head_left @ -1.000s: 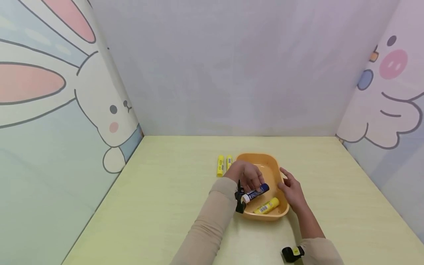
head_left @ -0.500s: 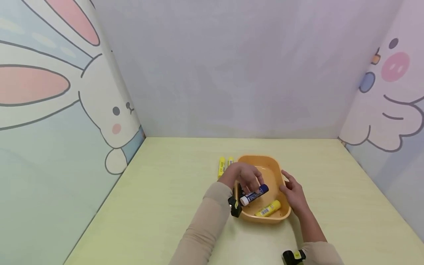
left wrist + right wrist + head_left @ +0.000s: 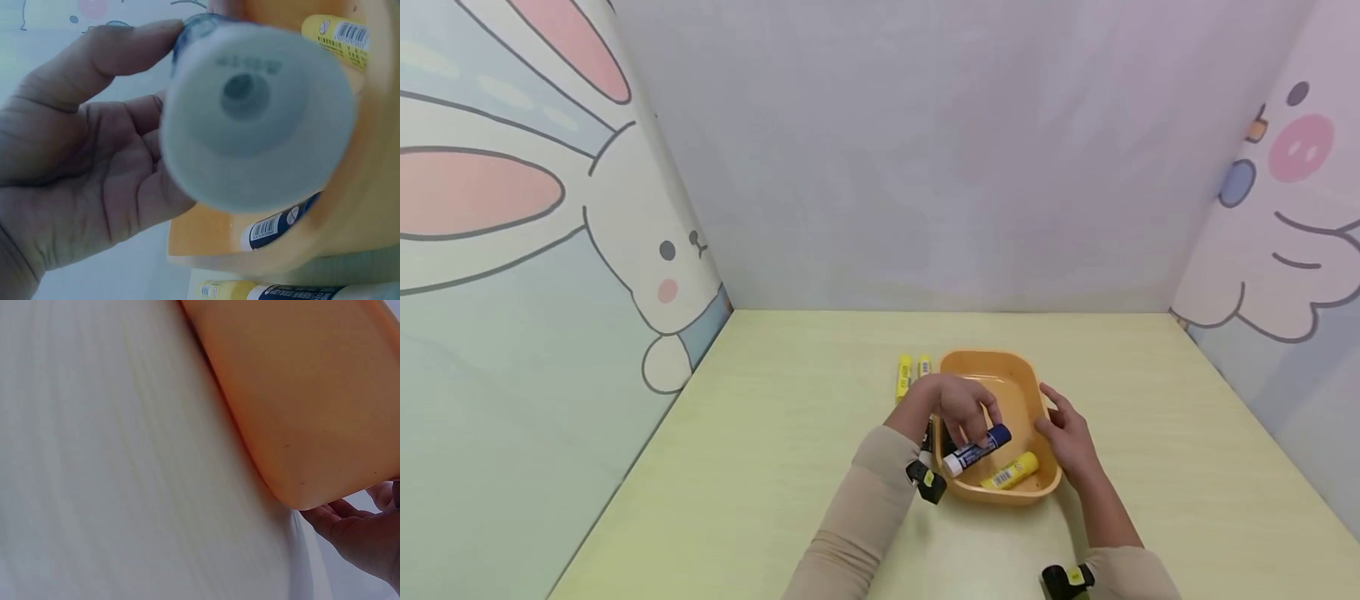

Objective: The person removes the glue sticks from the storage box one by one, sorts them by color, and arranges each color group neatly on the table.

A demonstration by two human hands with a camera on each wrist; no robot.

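Note:
My left hand (image 3: 964, 408) pinches a dark blue glue stick (image 3: 977, 451) between thumb and fingers, over the orange plastic basket (image 3: 992, 493). The glue stick's white hollow base (image 3: 300, 137) faces the camera in the left wrist view. Inside the basket lie a yellow glue stick (image 3: 1011, 472) at the near right and another dark blue one (image 3: 275, 226), largely hidden in the head view. My right hand (image 3: 1070, 440) holds the basket's right side, thumb at the rim and fingers along the outside wall.
Two yellow glue sticks, one (image 3: 904, 377) left of the other (image 3: 924, 367), lie on the pale wood table (image 3: 760, 467) beyond my left wrist. A dark stick (image 3: 927, 437) lies just left of the basket, partly covered. Printed cloth walls (image 3: 955, 167) close off the back and sides.
My left hand has shifted slightly nearer and left within the basket, carrying the dark blue glue stick. The right hand keeps its hold on the basket. The head view has moved a little.

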